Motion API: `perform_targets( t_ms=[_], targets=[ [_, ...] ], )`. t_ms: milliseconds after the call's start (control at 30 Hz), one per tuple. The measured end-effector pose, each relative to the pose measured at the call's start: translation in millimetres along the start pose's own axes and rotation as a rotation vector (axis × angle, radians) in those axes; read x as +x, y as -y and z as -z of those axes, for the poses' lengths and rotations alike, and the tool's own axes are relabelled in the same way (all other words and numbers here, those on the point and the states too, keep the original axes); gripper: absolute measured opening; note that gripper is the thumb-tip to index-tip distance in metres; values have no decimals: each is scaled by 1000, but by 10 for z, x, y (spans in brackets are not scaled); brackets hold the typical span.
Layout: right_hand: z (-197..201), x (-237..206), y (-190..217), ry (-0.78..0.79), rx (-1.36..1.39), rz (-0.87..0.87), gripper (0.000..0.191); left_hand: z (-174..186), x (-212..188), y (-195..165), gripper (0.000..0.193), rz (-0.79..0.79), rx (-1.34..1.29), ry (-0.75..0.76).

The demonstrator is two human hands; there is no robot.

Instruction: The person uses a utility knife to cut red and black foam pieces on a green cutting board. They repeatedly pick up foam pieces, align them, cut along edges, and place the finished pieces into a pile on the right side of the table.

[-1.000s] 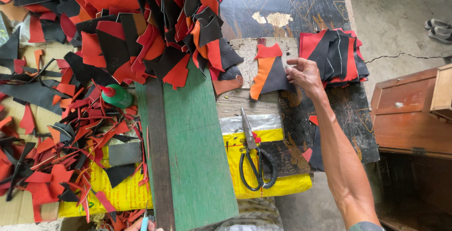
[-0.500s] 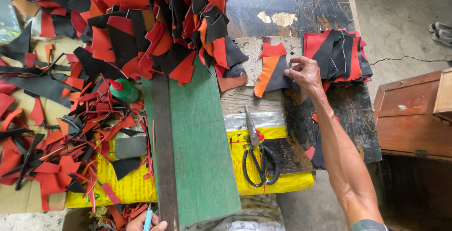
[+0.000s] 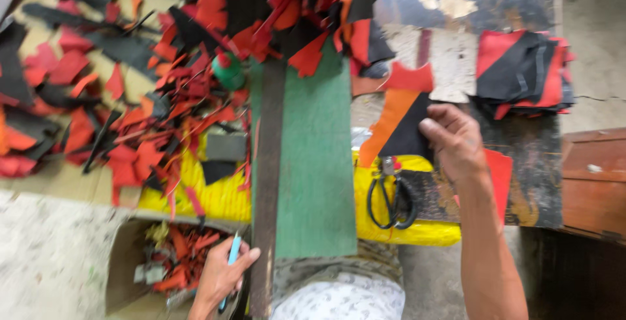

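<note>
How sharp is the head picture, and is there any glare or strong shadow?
Head view: motion blur softens everything, most of all the scraps at left; the right hand, scissors and left hand stay readable; daylight is soft and even, without strong shadows; no glare, only the pale concrete floor looks bright.

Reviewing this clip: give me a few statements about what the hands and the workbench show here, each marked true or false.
1. The right hand rests on an orange and black cut piece. True.
2. The left hand holds the scissors. False: it holds a light blue pen-like tool; the scissors lie on the yellow sheet.
3. A green board lies on the bench. True.
4. The stack of red and black pieces sits left of the green board. False: it sits to its right.
</note>
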State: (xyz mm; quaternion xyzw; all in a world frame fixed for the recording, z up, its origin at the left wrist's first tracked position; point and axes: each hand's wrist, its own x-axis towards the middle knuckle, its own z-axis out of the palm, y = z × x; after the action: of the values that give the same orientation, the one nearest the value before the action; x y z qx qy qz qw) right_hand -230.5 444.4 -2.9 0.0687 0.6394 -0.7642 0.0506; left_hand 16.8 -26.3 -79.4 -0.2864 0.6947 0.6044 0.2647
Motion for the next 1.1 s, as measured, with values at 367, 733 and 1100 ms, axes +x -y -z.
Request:
perform_targets(
  t_ms=[367,733,1100],
  targets=[
    [-1692,-388,-796,189,-538,-131,38,24,-670,-619,27,-78,-183,-6],
    [-2084,-169,-799,162,-590,-62,42,-270,-577,-387,27,-173,-199,-37],
    [-2207,-245,-556,210,-742,20,40,-362,-576,-278,32,-213,86,-203]
  ],
)
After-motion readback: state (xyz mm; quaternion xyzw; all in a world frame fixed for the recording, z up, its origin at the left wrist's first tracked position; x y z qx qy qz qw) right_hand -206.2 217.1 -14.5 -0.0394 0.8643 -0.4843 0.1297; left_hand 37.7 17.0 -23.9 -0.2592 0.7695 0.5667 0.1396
